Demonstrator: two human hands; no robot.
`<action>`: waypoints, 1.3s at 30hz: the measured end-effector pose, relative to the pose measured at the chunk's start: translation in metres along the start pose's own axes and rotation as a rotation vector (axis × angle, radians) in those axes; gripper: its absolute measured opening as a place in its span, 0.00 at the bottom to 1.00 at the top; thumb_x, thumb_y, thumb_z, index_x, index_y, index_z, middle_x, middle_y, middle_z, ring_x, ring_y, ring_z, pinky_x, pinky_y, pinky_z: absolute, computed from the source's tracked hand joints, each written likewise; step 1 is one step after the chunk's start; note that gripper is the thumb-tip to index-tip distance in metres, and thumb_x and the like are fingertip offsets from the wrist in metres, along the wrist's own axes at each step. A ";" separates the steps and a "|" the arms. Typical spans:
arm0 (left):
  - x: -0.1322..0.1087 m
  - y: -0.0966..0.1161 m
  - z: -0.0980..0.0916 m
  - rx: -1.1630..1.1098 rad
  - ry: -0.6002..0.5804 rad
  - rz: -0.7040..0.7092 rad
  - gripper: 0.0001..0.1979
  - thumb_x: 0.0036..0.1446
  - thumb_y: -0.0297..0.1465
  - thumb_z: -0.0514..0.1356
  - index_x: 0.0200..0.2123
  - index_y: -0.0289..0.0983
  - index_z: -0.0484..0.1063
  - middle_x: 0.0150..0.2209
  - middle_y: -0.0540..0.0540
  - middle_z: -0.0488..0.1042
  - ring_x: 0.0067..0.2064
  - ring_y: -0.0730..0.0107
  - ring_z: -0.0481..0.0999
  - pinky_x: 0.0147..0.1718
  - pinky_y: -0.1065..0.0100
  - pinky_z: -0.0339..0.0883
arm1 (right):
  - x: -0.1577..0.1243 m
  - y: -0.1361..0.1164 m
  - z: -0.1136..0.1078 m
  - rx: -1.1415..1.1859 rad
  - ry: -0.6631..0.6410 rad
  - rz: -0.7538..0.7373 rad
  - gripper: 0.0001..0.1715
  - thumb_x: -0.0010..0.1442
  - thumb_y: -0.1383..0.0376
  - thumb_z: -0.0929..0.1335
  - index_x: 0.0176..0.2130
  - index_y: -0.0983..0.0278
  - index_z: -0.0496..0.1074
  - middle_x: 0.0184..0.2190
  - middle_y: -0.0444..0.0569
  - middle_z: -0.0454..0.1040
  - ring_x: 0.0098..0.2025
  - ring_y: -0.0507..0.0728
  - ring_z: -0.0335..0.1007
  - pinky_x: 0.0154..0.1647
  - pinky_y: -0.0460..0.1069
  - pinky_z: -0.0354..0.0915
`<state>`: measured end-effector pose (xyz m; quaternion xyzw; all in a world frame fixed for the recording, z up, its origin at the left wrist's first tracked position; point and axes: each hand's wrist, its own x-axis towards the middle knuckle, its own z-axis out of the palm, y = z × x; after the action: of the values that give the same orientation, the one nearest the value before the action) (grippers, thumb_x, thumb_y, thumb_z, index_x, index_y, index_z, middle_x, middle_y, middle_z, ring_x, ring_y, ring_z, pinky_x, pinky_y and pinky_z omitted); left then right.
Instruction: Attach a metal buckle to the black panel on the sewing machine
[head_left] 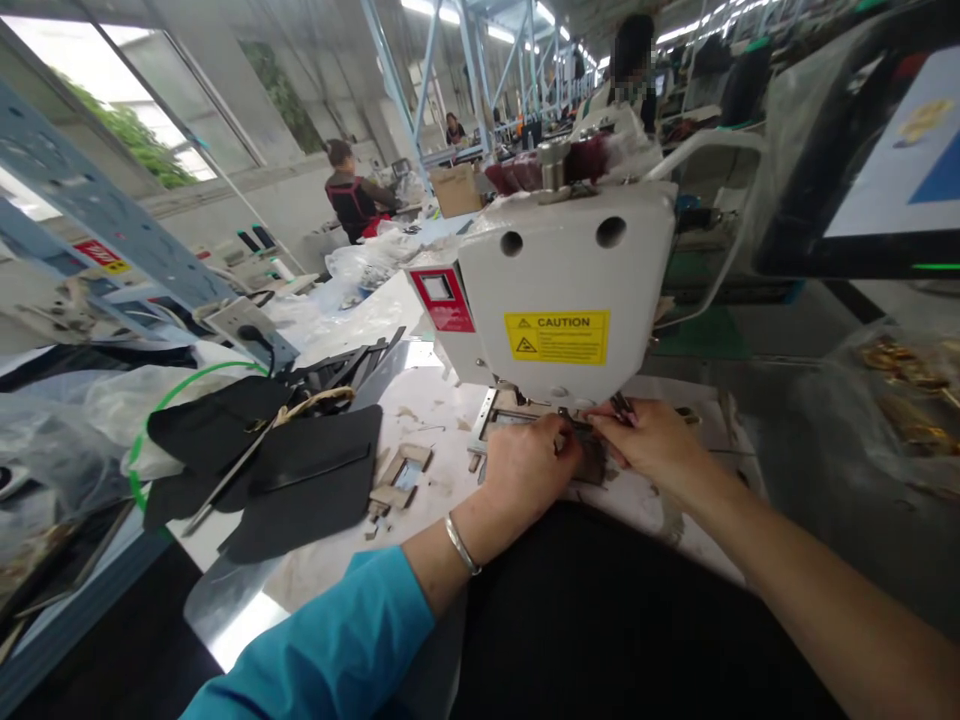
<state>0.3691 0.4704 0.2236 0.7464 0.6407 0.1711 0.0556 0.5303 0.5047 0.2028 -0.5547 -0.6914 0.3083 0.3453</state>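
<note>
A white industrial sewing machine head (559,290) with a yellow caution label fills the middle of the view. Under its needle end lies a metal sewing template (499,420) on the white tabletop (442,420). My left hand (529,470), with a bangle at the wrist and a blue sleeve, pinches the template's inner edge. My right hand (637,440) grips a small dark piece (619,405) close to the presser foot. Black leather panels (300,490) and tan cut pieces (401,475) lie to the left of my left hand.
Plastic bags (360,265) and a green cord loop (172,420) sit at the left. A bag of gold pieces (907,390) lies right, below a monitor (862,150). A co-worker (352,195) sits beyond, with a cardboard box (456,190) nearby.
</note>
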 end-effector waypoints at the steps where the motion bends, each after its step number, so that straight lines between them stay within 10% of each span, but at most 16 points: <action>1: 0.000 0.000 0.001 -0.006 0.004 0.000 0.11 0.58 0.34 0.58 0.38 0.41 0.80 0.30 0.44 0.81 0.33 0.59 0.80 0.31 0.65 0.68 | 0.000 0.000 0.000 0.001 -0.012 0.023 0.13 0.57 0.64 0.65 0.25 0.61 0.75 0.11 0.44 0.65 0.14 0.55 0.63 0.17 0.49 0.57; 39: 0.005 -0.005 0.008 -0.082 0.074 0.025 0.12 0.60 0.35 0.56 0.39 0.42 0.79 0.32 0.46 0.82 0.33 0.60 0.81 0.31 0.66 0.68 | 0.008 0.003 0.005 -0.107 0.042 -0.023 0.09 0.51 0.64 0.65 0.22 0.60 0.73 0.21 0.46 0.76 0.27 0.59 0.74 0.27 0.50 0.62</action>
<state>0.3681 0.4774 0.2153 0.7446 0.6254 0.2254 0.0601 0.5266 0.5128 0.1985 -0.5708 -0.7057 0.2555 0.3329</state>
